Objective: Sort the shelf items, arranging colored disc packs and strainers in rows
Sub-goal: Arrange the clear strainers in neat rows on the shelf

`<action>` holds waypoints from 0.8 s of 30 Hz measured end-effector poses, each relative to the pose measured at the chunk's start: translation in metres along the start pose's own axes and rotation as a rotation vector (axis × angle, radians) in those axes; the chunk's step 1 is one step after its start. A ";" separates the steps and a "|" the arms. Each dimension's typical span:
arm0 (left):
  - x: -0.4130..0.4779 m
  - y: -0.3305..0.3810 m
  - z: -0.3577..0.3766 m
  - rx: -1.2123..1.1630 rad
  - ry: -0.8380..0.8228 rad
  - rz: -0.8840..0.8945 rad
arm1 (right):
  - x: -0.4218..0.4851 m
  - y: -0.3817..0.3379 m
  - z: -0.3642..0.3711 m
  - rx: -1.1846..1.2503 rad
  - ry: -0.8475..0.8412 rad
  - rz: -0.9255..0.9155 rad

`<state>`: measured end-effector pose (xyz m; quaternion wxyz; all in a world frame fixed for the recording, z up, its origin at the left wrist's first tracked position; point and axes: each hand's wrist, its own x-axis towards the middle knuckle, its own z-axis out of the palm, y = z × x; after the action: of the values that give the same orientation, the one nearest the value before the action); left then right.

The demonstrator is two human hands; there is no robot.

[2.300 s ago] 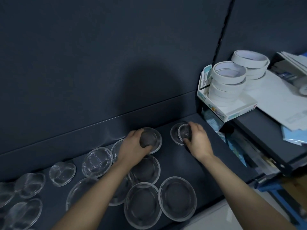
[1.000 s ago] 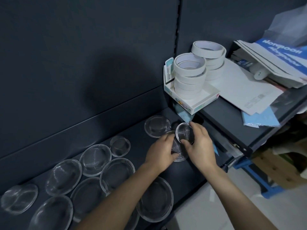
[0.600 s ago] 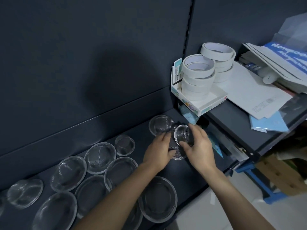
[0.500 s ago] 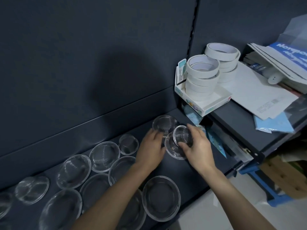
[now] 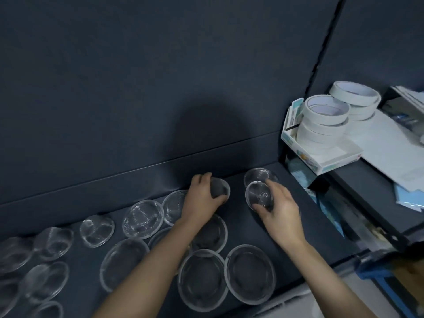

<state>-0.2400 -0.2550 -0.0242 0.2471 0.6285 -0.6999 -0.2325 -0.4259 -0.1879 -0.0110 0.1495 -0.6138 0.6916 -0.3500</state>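
Here, at frame centre, the left hand [image 5: 202, 199] curls round a small dark strainer [image 5: 219, 189] at the back of the shelf [image 5: 238, 221]. Right of it, the right hand [image 5: 280, 211] pinches a tilted mesh strainer [image 5: 258, 195], just below another strainer [image 5: 260, 176].

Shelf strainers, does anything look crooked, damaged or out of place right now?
Nothing looks damaged or spilled. The right hand holds a small strainer tilted in front of the rear strainer, and the large front strainers crowd together, rims overlapping, not in a clean row.
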 end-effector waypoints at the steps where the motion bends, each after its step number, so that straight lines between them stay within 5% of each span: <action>1: -0.005 -0.001 -0.007 -0.034 0.047 -0.011 | -0.002 -0.004 0.002 0.006 -0.004 -0.015; 11: -0.090 -0.064 -0.101 -0.101 0.306 -0.168 | -0.025 -0.070 0.050 0.084 -0.197 -0.118; 24: -0.177 -0.153 -0.158 -0.021 0.371 -0.414 | -0.089 -0.164 0.133 0.018 -0.614 -0.468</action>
<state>-0.0067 -0.0969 -0.0090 0.3249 0.7874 -0.4969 -0.1661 -0.2009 -0.1435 -0.0154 0.2712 -0.8300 0.4528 -0.1805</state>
